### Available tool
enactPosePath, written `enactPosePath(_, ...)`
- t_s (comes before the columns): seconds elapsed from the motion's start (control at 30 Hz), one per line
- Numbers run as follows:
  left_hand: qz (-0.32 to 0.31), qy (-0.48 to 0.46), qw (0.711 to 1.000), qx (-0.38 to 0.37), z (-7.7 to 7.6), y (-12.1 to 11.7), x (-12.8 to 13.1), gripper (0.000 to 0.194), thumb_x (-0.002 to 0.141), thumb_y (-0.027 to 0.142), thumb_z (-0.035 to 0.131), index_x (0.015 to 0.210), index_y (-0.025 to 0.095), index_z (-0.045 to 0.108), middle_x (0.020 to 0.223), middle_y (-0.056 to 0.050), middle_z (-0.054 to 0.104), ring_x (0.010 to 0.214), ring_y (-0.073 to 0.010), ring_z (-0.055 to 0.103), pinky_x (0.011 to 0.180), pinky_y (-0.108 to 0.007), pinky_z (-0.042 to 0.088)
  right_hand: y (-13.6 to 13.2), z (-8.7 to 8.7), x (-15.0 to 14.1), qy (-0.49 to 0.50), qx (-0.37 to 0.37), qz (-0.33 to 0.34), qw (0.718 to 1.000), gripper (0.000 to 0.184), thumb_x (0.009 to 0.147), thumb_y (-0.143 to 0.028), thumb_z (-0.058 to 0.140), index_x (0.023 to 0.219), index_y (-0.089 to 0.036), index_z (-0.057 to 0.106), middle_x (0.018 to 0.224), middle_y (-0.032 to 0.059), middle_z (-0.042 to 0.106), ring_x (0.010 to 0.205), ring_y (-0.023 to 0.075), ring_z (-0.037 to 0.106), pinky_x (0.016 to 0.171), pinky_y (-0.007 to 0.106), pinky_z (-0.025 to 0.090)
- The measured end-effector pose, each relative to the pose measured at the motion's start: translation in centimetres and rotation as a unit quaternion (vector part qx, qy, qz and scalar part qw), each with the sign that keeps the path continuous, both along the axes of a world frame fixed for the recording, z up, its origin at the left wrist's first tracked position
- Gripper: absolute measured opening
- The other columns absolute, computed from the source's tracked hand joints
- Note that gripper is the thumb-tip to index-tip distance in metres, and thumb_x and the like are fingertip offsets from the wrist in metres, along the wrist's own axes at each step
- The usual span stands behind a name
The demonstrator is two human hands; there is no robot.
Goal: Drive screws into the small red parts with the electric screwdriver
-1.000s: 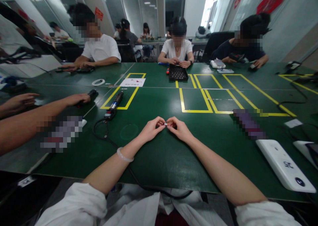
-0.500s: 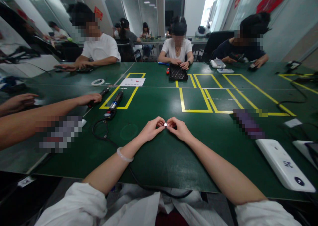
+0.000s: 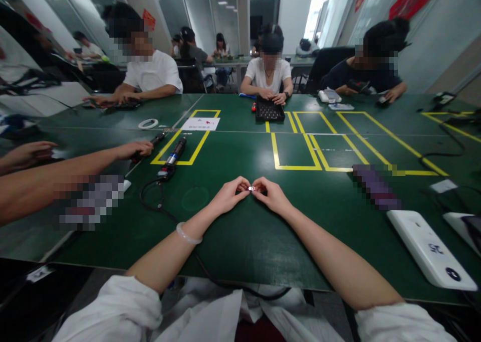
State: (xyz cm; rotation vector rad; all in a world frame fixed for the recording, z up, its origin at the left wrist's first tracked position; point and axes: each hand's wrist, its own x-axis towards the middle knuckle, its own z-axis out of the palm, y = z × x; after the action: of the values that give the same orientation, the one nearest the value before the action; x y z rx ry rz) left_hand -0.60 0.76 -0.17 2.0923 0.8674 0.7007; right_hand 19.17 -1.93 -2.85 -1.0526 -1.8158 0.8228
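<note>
A small, shiny silver-white piece (image 3: 251,188) is pinched between my two hands, just above or on the green table; its exact kind is too small to make out. My left hand (image 3: 232,193) grips its left side with thumb and forefinger, and my right hand (image 3: 271,193) closes on the right side the same way. A pale bracelet (image 3: 188,233) circles my left wrist. Left of my hands lies a black and silver electric screwdriver (image 3: 176,152) with a cable.
White power bank (image 3: 430,249) and a pixelated phone (image 3: 377,187) lie to the right. A co-worker's hand (image 3: 137,150) reaches in from the left onto a dark tool. Yellow tape rectangles (image 3: 298,168) mark the table. Across it, a person works over a black tray (image 3: 269,111).
Both my hands stay in place on the small shiny piece. Its bright glint looks slightly smaller now.
</note>
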Motion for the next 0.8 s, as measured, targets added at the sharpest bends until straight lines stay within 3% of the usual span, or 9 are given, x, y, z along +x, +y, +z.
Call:
enactPosePath(0.13, -0.006, 0.049, 0.998, 0.042, 0.4, 0.7, -0.9, 0.018, 0.089, 0.025, 0.052, 0.105, 0.018, 0.056, 0.101, -0.005, 0.063, 0.091, -0.0156, 0.061, 0.084, -0.03, 0.049, 0.1, -0.2, 0.1, 0.008, 0.0, -0.004, 1.0, 0.013, 0.085, -0.025, 0.058, 0.096, -0.019, 0.057, 0.083, 0.0014, 0.063, 0.073, 0.0133, 0.059, 0.07, 0.026, 0.048)
enactPosePath(0.2, 0.03, 0.098, 0.99, 0.101, 1.0, 1.8, -2.3, 0.023, 0.089, 0.029, 0.053, 0.109, 0.019, 0.055, 0.106, -0.006, 0.062, 0.097, -0.018, 0.06, 0.088, -0.033, 0.047, 0.2, -0.3, 0.1, 0.009, -0.003, -0.008, 1.0, 0.012, 0.085, -0.025, 0.058, 0.096, -0.019, 0.058, 0.083, 0.0013, 0.063, 0.073, 0.0131, 0.059, 0.07, 0.026, 0.048)
enactPosePath(0.3, 0.152, 0.19, 0.949, 0.201, 1.8, 4.1, -5.9, 0.031, 0.089, 0.034, 0.052, 0.115, 0.019, 0.055, 0.115, -0.009, 0.059, 0.108, -0.0237, 0.055, 0.096, -0.039, 0.043, 0.1, -0.2, 0.1, 0.007, -0.007, -0.009, 1.0, 0.012, 0.085, -0.024, 0.058, 0.096, -0.019, 0.057, 0.084, 0.0016, 0.064, 0.072, 0.013, 0.058, 0.07, 0.026, 0.047)
enactPosePath(0.4, 0.313, 0.277, 0.878, 0.233, 2.2, 6.1, -10.4, 0.041, 0.088, 0.037, 0.051, 0.123, 0.016, 0.053, 0.123, -0.014, 0.055, 0.116, -0.0299, 0.05, 0.099, -0.045, 0.039, 0.0, -0.2, 0.1, 0.006, -0.009, -0.007, 1.0, 0.013, 0.085, -0.024, 0.059, 0.097, -0.019, 0.057, 0.085, 0.0019, 0.064, 0.072, 0.0129, 0.058, 0.07, 0.026, 0.047)
enactPosePath(0.5, 0.448, 0.34, 0.802, 0.201, 2.0, 7.1, -14.4, 0.054, 0.086, 0.041, 0.052, 0.13, 0.011, 0.048, 0.133, -0.02, 0.048, 0.122, -0.0364, 0.045, 0.1, -0.049, 0.037, 0.0, -0.1, 0.0, 0.004, -0.012, -0.005, 1.0, 0.013, 0.085, -0.024, 0.058, 0.097, -0.019, 0.058, 0.085, 0.002, 0.064, 0.072, 0.0128, 0.058, 0.069, 0.026, 0.047)
enactPosePath(0.57, 0.498, 0.365, 0.771, 0.158, 1.7, 7.4, -16.3, 0.062, 0.085, 0.045, 0.052, 0.134, 0.009, 0.045, 0.137, -0.023, 0.044, 0.122, -0.0392, 0.045, 0.099, -0.051, 0.038, -0.1, -0.1, 0.0, 0.001, -0.014, -0.006, 1.0, 0.013, 0.085, -0.024, 0.058, 0.097, -0.019, 0.058, 0.085, 0.002, 0.064, 0.072, 0.0128, 0.058, 0.07, 0.026, 0.047)
enactPosePath(0.8, 0.48, 0.406, 0.777, 0.023, 1.2, 8.4, -18.7, 0.064, 0.084, 0.053, 0.05, 0.133, 0.012, 0.045, 0.135, -0.023, 0.048, 0.119, -0.0408, 0.049, 0.091, -0.053, 0.044, -0.1, 0.0, 0.0, -0.008, -0.015, -0.007, 1.0, 0.013, 0.085, -0.024, 0.058, 0.097, -0.019, 0.058, 0.083, 0.0015, 0.064, 0.071, 0.0127, 0.059, 0.07, 0.026, 0.047)
